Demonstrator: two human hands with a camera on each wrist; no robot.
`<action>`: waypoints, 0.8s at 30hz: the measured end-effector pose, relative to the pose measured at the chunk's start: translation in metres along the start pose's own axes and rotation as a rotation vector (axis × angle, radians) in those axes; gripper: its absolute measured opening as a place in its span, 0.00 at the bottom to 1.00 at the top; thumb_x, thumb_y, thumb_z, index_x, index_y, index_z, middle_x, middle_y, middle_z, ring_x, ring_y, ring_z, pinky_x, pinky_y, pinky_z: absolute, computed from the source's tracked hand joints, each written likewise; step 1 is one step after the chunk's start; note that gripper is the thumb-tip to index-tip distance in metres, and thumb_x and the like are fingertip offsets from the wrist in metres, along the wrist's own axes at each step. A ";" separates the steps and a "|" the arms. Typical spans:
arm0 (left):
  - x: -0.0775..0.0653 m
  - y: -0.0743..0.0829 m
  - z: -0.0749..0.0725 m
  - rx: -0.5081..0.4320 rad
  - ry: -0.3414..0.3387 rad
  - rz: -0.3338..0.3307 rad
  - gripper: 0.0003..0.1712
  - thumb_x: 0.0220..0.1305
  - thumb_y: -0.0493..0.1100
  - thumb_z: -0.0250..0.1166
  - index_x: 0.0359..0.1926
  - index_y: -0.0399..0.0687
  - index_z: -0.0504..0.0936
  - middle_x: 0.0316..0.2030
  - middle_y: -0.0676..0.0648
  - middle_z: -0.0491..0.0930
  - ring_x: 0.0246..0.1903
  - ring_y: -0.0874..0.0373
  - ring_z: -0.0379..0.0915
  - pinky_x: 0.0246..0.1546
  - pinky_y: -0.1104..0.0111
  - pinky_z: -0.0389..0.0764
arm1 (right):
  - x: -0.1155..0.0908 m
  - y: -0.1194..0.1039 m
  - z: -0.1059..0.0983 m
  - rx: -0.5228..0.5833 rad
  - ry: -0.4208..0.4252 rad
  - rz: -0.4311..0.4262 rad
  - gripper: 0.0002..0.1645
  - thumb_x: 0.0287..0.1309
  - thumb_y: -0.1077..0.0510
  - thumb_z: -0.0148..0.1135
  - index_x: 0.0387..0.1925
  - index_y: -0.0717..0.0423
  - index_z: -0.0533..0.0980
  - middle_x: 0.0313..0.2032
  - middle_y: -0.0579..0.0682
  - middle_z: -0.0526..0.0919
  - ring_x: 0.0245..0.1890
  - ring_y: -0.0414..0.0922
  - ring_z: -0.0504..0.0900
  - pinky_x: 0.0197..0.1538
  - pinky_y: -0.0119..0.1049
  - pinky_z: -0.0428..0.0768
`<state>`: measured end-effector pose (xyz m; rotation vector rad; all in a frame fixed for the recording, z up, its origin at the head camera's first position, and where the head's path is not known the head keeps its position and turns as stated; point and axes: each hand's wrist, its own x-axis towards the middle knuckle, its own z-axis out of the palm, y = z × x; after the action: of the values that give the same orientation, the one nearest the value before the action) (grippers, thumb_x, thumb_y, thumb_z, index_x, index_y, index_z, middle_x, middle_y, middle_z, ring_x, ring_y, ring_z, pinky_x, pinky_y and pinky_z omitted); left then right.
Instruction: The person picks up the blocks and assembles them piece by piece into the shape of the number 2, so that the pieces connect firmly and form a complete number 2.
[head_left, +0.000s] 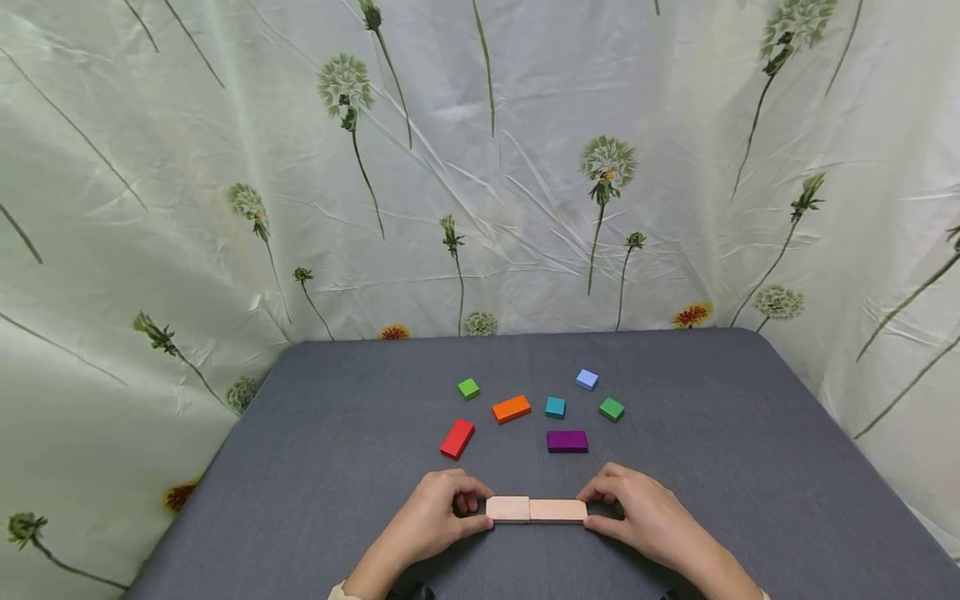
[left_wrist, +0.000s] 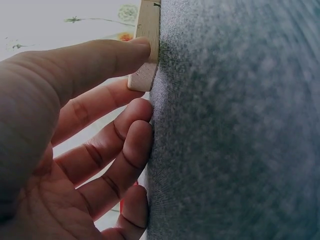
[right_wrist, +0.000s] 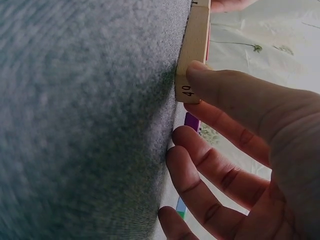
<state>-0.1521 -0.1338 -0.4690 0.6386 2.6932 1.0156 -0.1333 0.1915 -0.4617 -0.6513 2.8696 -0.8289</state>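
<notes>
Two pale wooden blocks lie end to end on the grey cloth in the head view, a left block (head_left: 507, 509) and a right block (head_left: 557, 512). My left hand (head_left: 435, 517) pinches the outer end of the left one between thumb and index finger. At the opposite end, my right hand (head_left: 641, 512) pinches the right one the same way. Printed black digits show on this block's side (right_wrist: 187, 91) in the right wrist view, partly under the thumb. In both wrist views the other fingers curl loosely, their tips by the cloth.
Beyond the hands lie a red block (head_left: 457, 438), an orange block (head_left: 512, 409), a purple block (head_left: 567, 442) and smaller ones: light green (head_left: 468, 388), teal (head_left: 555, 407), light blue (head_left: 587, 379), dark green (head_left: 611, 409). A flower-printed curtain (head_left: 517, 208) hangs behind the grey tabletop (head_left: 337, 417).
</notes>
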 end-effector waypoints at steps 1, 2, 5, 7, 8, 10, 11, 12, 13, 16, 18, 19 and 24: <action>0.000 0.000 0.000 0.000 0.002 0.003 0.14 0.57 0.44 0.84 0.44 0.53 0.92 0.28 0.60 0.76 0.30 0.70 0.70 0.32 0.74 0.73 | 0.000 0.000 0.000 0.000 0.000 -0.002 0.13 0.57 0.47 0.82 0.42 0.34 0.87 0.38 0.30 0.79 0.36 0.27 0.74 0.37 0.31 0.74; 0.000 -0.001 0.000 -0.001 0.001 0.003 0.14 0.57 0.44 0.84 0.44 0.53 0.92 0.29 0.60 0.76 0.30 0.71 0.70 0.32 0.74 0.73 | 0.000 0.000 0.000 0.002 0.000 -0.004 0.13 0.56 0.47 0.82 0.42 0.34 0.87 0.38 0.31 0.79 0.36 0.27 0.74 0.37 0.31 0.74; 0.000 -0.002 0.000 -0.002 0.002 0.001 0.14 0.57 0.44 0.84 0.44 0.53 0.92 0.29 0.60 0.77 0.30 0.71 0.70 0.32 0.75 0.73 | 0.001 0.000 -0.001 0.002 -0.008 -0.004 0.12 0.57 0.47 0.82 0.42 0.34 0.87 0.38 0.31 0.80 0.36 0.28 0.74 0.38 0.32 0.74; 0.001 -0.003 0.001 -0.004 0.003 -0.001 0.14 0.56 0.44 0.84 0.44 0.53 0.92 0.28 0.60 0.77 0.30 0.71 0.70 0.32 0.75 0.73 | 0.002 0.000 -0.002 0.005 -0.020 0.002 0.12 0.57 0.46 0.82 0.41 0.34 0.86 0.38 0.31 0.79 0.36 0.28 0.74 0.38 0.32 0.74; 0.001 -0.003 0.000 -0.006 0.001 -0.005 0.14 0.56 0.44 0.84 0.44 0.53 0.92 0.28 0.61 0.77 0.30 0.71 0.70 0.32 0.75 0.74 | 0.002 0.000 -0.002 0.006 -0.025 0.005 0.12 0.57 0.46 0.82 0.42 0.35 0.86 0.38 0.31 0.79 0.36 0.28 0.74 0.38 0.32 0.74; 0.001 -0.003 0.000 -0.008 0.000 -0.006 0.15 0.56 0.45 0.84 0.44 0.53 0.92 0.28 0.61 0.77 0.30 0.71 0.70 0.33 0.75 0.74 | 0.003 0.000 -0.003 0.007 -0.036 0.008 0.12 0.57 0.46 0.82 0.42 0.35 0.86 0.38 0.31 0.79 0.36 0.28 0.74 0.38 0.32 0.74; 0.001 -0.003 0.000 -0.010 -0.002 -0.007 0.15 0.56 0.45 0.84 0.45 0.53 0.92 0.28 0.61 0.77 0.30 0.71 0.70 0.33 0.75 0.74 | 0.003 0.000 -0.003 0.008 -0.041 0.007 0.13 0.57 0.45 0.82 0.42 0.35 0.86 0.38 0.31 0.79 0.36 0.28 0.74 0.38 0.32 0.75; 0.001 -0.003 -0.001 -0.014 -0.003 -0.007 0.15 0.56 0.45 0.84 0.45 0.53 0.92 0.29 0.61 0.77 0.30 0.71 0.70 0.33 0.75 0.74 | 0.004 0.000 -0.004 0.010 -0.044 0.005 0.13 0.57 0.45 0.82 0.42 0.36 0.86 0.38 0.31 0.80 0.36 0.28 0.74 0.38 0.32 0.75; 0.000 -0.003 -0.001 -0.021 -0.007 -0.010 0.16 0.56 0.44 0.84 0.46 0.53 0.92 0.29 0.60 0.77 0.30 0.70 0.70 0.33 0.75 0.74 | 0.004 0.000 -0.004 0.012 -0.046 0.000 0.13 0.57 0.45 0.82 0.43 0.36 0.87 0.39 0.32 0.80 0.36 0.28 0.74 0.38 0.32 0.75; -0.001 -0.004 -0.003 -0.053 -0.016 -0.019 0.16 0.56 0.44 0.84 0.47 0.53 0.92 0.29 0.60 0.77 0.30 0.69 0.71 0.33 0.75 0.75 | 0.004 0.001 -0.005 0.030 -0.052 -0.017 0.15 0.58 0.45 0.81 0.45 0.38 0.87 0.40 0.32 0.82 0.37 0.28 0.76 0.39 0.32 0.77; -0.001 -0.005 -0.004 -0.074 -0.018 -0.023 0.16 0.57 0.43 0.84 0.46 0.53 0.92 0.29 0.59 0.78 0.30 0.69 0.72 0.33 0.74 0.75 | 0.004 0.002 -0.006 0.052 -0.061 -0.021 0.17 0.59 0.44 0.81 0.47 0.40 0.87 0.42 0.32 0.83 0.38 0.28 0.77 0.40 0.32 0.78; -0.001 -0.006 -0.004 -0.083 -0.018 -0.023 0.15 0.57 0.43 0.84 0.46 0.53 0.91 0.29 0.59 0.78 0.30 0.69 0.72 0.33 0.74 0.75 | 0.004 0.003 -0.007 0.065 -0.068 -0.020 0.17 0.59 0.44 0.80 0.48 0.41 0.87 0.42 0.33 0.84 0.38 0.28 0.78 0.41 0.32 0.78; -0.002 -0.009 -0.004 -0.104 -0.011 -0.015 0.13 0.58 0.43 0.83 0.43 0.54 0.91 0.28 0.59 0.78 0.29 0.70 0.72 0.32 0.74 0.75 | 0.007 0.006 -0.011 0.117 -0.111 0.028 0.19 0.61 0.43 0.79 0.50 0.44 0.87 0.43 0.35 0.85 0.38 0.28 0.78 0.41 0.32 0.79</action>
<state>-0.1548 -0.1433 -0.4716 0.6014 2.6113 1.1368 -0.1436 0.1985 -0.4549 -0.6217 2.7026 -0.9177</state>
